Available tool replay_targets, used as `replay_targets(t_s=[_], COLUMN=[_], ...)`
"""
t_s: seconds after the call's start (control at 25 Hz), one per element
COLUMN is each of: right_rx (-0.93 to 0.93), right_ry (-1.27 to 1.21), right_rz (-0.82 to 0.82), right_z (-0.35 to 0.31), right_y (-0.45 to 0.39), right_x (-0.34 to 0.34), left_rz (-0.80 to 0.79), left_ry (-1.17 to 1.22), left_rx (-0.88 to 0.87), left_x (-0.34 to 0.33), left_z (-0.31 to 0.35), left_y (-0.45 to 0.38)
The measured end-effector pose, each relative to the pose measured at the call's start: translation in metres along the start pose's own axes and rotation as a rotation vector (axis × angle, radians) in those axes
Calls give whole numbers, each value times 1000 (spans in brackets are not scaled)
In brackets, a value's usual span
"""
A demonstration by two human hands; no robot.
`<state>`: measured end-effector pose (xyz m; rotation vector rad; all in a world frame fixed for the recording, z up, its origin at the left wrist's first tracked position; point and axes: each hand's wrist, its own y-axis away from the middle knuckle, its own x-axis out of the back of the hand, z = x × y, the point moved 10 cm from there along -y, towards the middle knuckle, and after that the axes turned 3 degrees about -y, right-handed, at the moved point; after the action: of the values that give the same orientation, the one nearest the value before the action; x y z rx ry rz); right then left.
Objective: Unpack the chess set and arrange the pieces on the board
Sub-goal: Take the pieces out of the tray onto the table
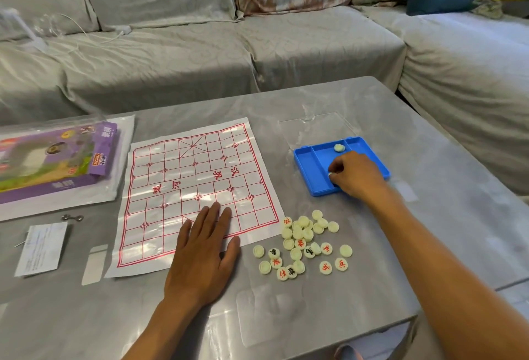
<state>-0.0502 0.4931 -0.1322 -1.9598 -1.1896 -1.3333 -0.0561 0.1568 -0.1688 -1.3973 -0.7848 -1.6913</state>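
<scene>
Chess pieces lie heaped on the table, at 3 o'clock from the left hand, which presses flat, fingers straight, on the board. The right hand pinches one piece inside the blue tray; another piece sits at 12 o'clock from it.

A: Where does the camera sit?
B: On the person's head, looking forward and down across the grey table, close above it.
A: Any second view?
B: Only this one.
</scene>
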Motion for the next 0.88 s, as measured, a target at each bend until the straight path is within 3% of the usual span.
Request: replay_targets(t_s=[0.16, 0.32, 0.4, 0.52, 0.6, 0.68, 0.8, 0.88], right_rx=[1, 91, 170, 308, 350, 366, 166, 3], right_ry=[-36, -424, -499, -252, -168, -185, -261, -129], right_rz=[4, 127, -37, -390, -482, -290, 269, 308], right_z=[4, -12, -34, -73, -84, -84, -31, 8], right_y=[2, 33, 56, 92, 98, 83, 44, 22], right_x=[1, 41, 41, -1, -19, -3, 56, 51], left_rz=[-4, 2, 2, 2, 1, 5, 18, 27], left_ry=[-10, 1, -1, -3, 1, -1, 9, 11], left_rx=[2, -2, -6, -12, -5, -4, -8, -9], left_x=[-1, -1, -2, -1, 0, 0, -2, -3], left_z=[0, 0, -1, -1, 0, 0, -1, -2], left_y=[0, -1, 0, 0, 0, 0, -1, -1])
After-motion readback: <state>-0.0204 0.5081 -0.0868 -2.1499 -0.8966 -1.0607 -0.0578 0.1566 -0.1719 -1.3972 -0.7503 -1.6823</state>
